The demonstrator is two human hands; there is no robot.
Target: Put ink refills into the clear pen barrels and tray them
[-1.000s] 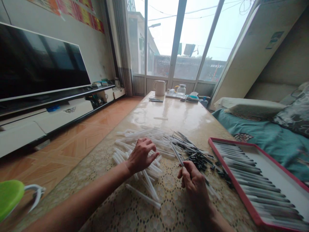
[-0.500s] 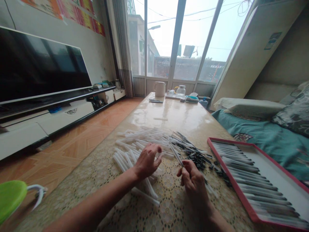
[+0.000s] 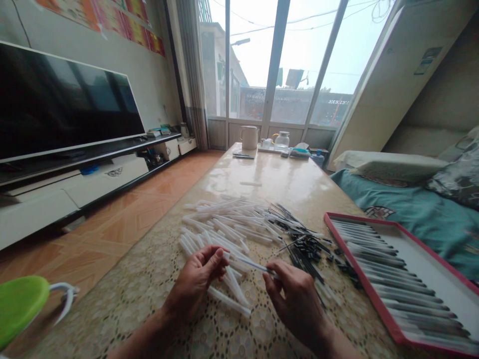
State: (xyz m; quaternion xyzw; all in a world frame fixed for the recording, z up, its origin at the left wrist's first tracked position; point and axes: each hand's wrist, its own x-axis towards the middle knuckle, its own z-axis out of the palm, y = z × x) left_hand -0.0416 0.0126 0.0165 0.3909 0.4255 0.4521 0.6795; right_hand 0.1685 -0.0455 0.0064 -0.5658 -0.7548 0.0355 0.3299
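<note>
My left hand is closed in a pinch, with what looks like the white end of a pen barrel at its fingertips; most of it is hidden. Facing it, my right hand grips a thin pen refill, whose tip points left towards those fingertips. Whether refill and barrel touch, I cannot tell. Beneath and behind my left hand lies a loose heap of white, translucent barrels. Black pen parts, with thin dark refills among them, are piled beyond my right hand.
At the right, a red-rimmed box holds a row of finished-looking pens. A single white tube lies farther up the patterned table. At the far end stand a beige jug and a glass pot. A green stool is at lower left.
My left hand has come back from over the barrels and closed into a pinch. My right hand has lowered slightly, and the refill has swung from pointing up to pointing left.
</note>
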